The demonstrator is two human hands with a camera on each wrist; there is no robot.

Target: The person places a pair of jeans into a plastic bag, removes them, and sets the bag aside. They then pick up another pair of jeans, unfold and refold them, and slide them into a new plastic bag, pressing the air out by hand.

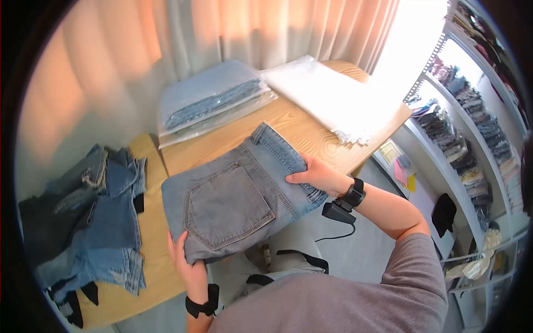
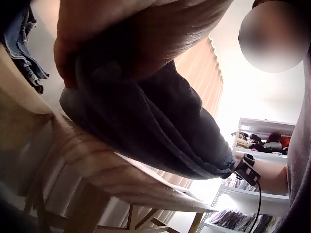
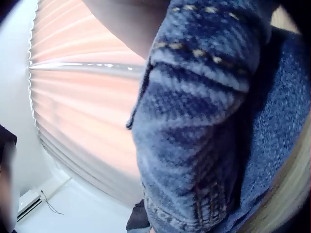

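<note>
A folded pair of blue-grey jeans [image 1: 230,208], back pocket facing up, is held between both hands over the table's near edge. My right hand [image 1: 322,176] grips the waistband end, thumb on top and the other fingers hidden beneath. At the lower left corner, my left hand [image 1: 189,266] holds the folded edge, with fingers on the near side. In the left wrist view the underside of the jeans [image 2: 146,126] hangs dark above the table edge. Close up in the right wrist view are the jeans' stitched denim folds [image 3: 189,107].
Several loose denim garments [image 1: 105,216] lie heaped on the left of the wooden table [image 1: 300,127]. At the back are clear bags with folded jeans [image 1: 216,102] and a stack of white plastic bags [image 1: 338,100]. Shelves of clothes [image 1: 472,133] stand right.
</note>
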